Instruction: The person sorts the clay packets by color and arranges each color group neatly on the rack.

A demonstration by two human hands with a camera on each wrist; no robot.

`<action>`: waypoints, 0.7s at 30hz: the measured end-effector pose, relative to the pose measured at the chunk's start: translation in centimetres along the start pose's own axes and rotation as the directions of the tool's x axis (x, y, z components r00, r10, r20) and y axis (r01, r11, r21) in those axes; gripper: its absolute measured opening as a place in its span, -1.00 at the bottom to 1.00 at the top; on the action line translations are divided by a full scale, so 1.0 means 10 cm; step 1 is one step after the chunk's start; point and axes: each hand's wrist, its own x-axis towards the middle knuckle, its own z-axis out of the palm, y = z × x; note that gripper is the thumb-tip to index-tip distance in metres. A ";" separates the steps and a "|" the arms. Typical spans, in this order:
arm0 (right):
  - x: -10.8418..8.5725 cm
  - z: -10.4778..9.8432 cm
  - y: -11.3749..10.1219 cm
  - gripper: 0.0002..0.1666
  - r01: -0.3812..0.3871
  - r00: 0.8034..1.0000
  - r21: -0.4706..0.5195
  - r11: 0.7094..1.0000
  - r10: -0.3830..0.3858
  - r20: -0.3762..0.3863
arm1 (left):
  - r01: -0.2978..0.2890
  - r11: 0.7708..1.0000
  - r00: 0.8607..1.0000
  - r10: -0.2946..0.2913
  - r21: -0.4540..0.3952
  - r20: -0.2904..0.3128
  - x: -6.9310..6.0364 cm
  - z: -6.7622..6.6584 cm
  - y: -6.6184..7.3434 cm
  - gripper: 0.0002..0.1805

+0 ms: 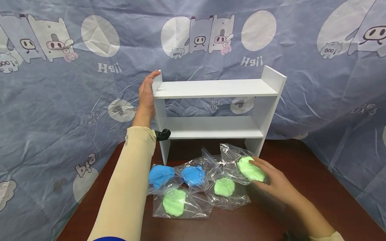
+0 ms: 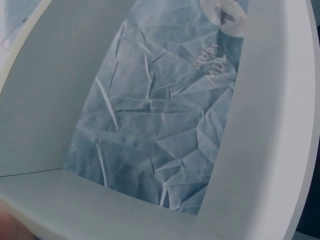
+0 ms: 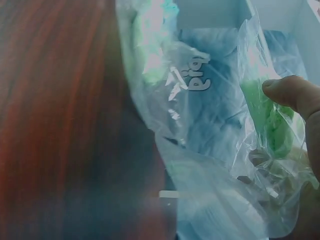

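My left hand [image 1: 147,95] rests against the upper left side panel of a white two-tier shelf [image 1: 211,88], its fingertips at the panel's top edge. In the left wrist view only a blurred bit of that hand [image 2: 12,227] shows beside the shelf frame [image 2: 30,110]. My right hand [image 1: 275,184] pinches a clear bag of light green clay [image 1: 250,169] over the table. Seen from the right wrist, the thumb [image 3: 287,92] presses on the bag's near side, with fingers behind the plastic. A second bag of green clay [image 1: 224,187] lies just left of it.
Two bags of blue clay [image 1: 161,175] [image 1: 193,175] and another bag of green clay [image 1: 174,202] lie on the dark wooden table [image 1: 235,224], in front of the shelf. A patterned blue-grey cloth [image 1: 75,83] hangs behind and around the table.
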 end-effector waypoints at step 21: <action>0.59 -0.42 -0.56 -0.13 0.133 0.991 -0.028 0.991 -0.133 0.001 | 0.062 0.989 0.996 -0.054 -0.133 0.064 0.03 0.00 -0.03 -0.48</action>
